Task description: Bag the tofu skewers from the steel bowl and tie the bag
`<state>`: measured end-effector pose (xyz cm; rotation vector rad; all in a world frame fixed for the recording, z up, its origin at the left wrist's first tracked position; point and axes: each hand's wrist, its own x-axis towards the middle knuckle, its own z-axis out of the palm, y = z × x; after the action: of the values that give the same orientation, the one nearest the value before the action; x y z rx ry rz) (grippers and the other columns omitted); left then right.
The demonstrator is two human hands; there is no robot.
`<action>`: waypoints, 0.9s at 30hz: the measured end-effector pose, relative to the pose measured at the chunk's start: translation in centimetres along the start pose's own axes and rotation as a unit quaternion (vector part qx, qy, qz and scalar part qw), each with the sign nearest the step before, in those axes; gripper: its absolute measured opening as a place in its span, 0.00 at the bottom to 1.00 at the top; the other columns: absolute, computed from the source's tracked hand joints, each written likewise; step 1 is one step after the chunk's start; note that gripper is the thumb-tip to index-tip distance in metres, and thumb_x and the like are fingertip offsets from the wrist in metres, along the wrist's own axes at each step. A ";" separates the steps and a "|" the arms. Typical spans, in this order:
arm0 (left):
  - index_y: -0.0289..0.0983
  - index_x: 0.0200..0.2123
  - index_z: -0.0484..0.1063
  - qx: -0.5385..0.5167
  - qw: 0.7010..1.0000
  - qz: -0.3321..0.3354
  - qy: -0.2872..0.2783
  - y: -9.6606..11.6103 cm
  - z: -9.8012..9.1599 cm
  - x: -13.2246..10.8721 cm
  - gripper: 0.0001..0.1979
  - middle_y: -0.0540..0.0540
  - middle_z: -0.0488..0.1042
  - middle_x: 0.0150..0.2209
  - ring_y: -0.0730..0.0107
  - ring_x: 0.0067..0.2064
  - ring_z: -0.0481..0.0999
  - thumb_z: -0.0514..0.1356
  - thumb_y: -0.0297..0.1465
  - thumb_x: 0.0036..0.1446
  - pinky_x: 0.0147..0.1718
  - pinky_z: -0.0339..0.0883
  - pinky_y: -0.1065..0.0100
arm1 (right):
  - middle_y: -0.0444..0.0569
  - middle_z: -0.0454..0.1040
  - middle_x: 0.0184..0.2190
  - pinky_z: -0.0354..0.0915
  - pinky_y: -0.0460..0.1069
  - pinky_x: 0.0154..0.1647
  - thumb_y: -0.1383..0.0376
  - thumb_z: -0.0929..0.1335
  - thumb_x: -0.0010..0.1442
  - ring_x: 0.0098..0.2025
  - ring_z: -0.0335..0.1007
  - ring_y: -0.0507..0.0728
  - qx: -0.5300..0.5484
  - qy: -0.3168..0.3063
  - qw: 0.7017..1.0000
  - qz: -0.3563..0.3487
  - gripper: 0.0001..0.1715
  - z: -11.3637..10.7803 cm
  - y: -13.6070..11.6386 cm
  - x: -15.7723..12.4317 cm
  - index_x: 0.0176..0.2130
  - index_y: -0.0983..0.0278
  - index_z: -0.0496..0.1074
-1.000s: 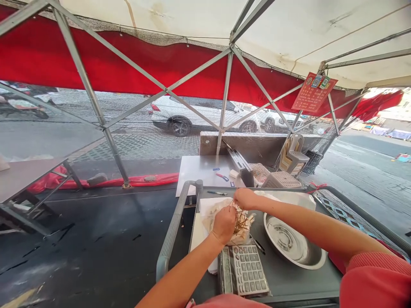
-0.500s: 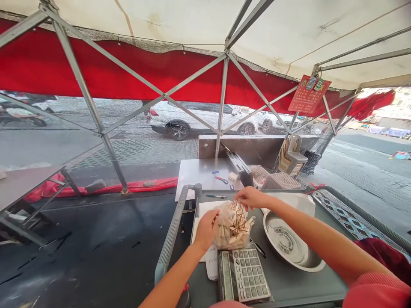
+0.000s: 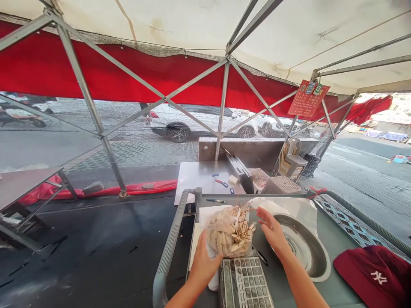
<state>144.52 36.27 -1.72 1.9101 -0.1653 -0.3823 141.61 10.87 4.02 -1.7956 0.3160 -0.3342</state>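
Observation:
A clear plastic bag point(image 3: 220, 233) full of pale, wedge-like pieces with thin brown sticks point(image 3: 245, 222) poking out stands on the grey cart top. At its near left side is my left hand point(image 3: 205, 261), thumb and fingers apart; it seems to touch the plastic. My right hand point(image 3: 271, 231) is open in the air to the right of the bag, fingers stretched out and holding nothing. Directly in front of the bag lies a calculator point(image 3: 252, 280) in a clear cover. A steel basin point(image 3: 321, 248) sits behind my right forearm, which hides part of it.
A maroon cap point(image 3: 362, 273) lies at the right of the cart. A pen point(image 3: 216, 200) rests near the far edge; a dark pen point(image 3: 261, 256) is beside the calculator. Beyond stands a white table point(image 3: 192, 177). The cart's handrail point(image 3: 170, 248) runs along the left.
My right hand has let go of the sticks, moved right and nearer, and opened. My left hand has slid down the bag's left side and spread. The cap has come into fuller view.

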 end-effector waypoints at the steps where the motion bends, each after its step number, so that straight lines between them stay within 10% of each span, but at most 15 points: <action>1: 0.31 0.67 0.37 0.053 0.996 0.065 -0.010 0.8 0.0 -0.2 0.53 0.35 0.37 0.68 0.54 0.69 0.37 0.64 0.37 0.44 0.66 0.38 0.55 | 0.55 0.62 0.60 0.56 0.59 0.62 0.67 0.62 0.40 0.62 0.56 0.61 -0.032 -0.003 0.999 -0.014 0.42 -0.1 -0.1 -0.7 0.57 0.63 0.62; 5: 0.33 0.68 0.31 0.147 0.972 0.171 -0.069 4.6 0.4 1.0 0.66 0.39 0.26 0.69 0.53 0.69 0.27 0.70 0.44 0.34 0.66 0.32 0.52 | 0.53 0.61 0.61 0.56 0.58 0.62 0.68 0.62 0.40 0.63 0.54 0.61 -0.086 -0.067 0.993 0.031 0.44 0.9 0.5 -3.7 0.59 0.63 0.62; 12: 0.30 0.67 0.41 0.161 0.946 0.220 -0.175 7.9 1.1 8.0 0.63 0.32 0.44 0.67 0.51 0.67 0.46 0.69 0.50 0.35 0.64 0.41 0.54 | 0.62 0.60 0.60 0.63 0.55 0.54 0.58 0.69 0.40 0.58 0.61 0.65 0.064 0.033 0.975 0.211 0.47 2.6 3.1 -5.7 0.58 0.68 0.60; 17: 0.33 0.66 0.45 0.189 0.918 0.275 -0.214 10.4 -1.2 9.9 0.62 0.34 0.47 0.66 0.49 0.66 0.47 0.71 0.49 0.33 0.64 0.42 0.53 | 0.63 0.58 0.60 0.64 0.55 0.51 0.55 0.71 0.39 0.56 0.63 0.64 0.111 0.026 0.973 0.202 0.47 2.0 3.2 -7.1 0.56 0.67 0.60; 21: 0.40 0.58 0.65 0.227 0.897 0.287 -0.249 13.5 -3.9 9.5 0.38 0.40 0.65 0.57 0.55 0.52 0.68 0.67 0.44 0.43 0.48 0.64 0.60 | 0.63 0.58 0.59 0.67 0.52 0.44 0.54 0.72 0.39 0.56 0.62 0.64 0.176 0.000 0.953 0.248 0.50 2.0 3.4 -7.7 0.57 0.67 0.57; 27: 0.38 0.35 0.77 0.432 0.834 0.247 -0.240 15.7 -1.5 8.4 0.12 0.48 0.68 0.24 0.68 0.28 0.66 0.56 0.33 0.52 0.28 0.53 0.69 | 0.61 0.63 0.55 0.68 0.51 0.40 0.57 0.73 0.39 0.55 0.64 0.63 0.243 -0.035 0.934 0.260 0.43 2.1 3.8 -7.8 0.52 0.65 0.61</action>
<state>154.01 29.41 11.76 2.4879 -1.3370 -0.4647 135.10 14.83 -0.62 -1.1776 0.5861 0.0326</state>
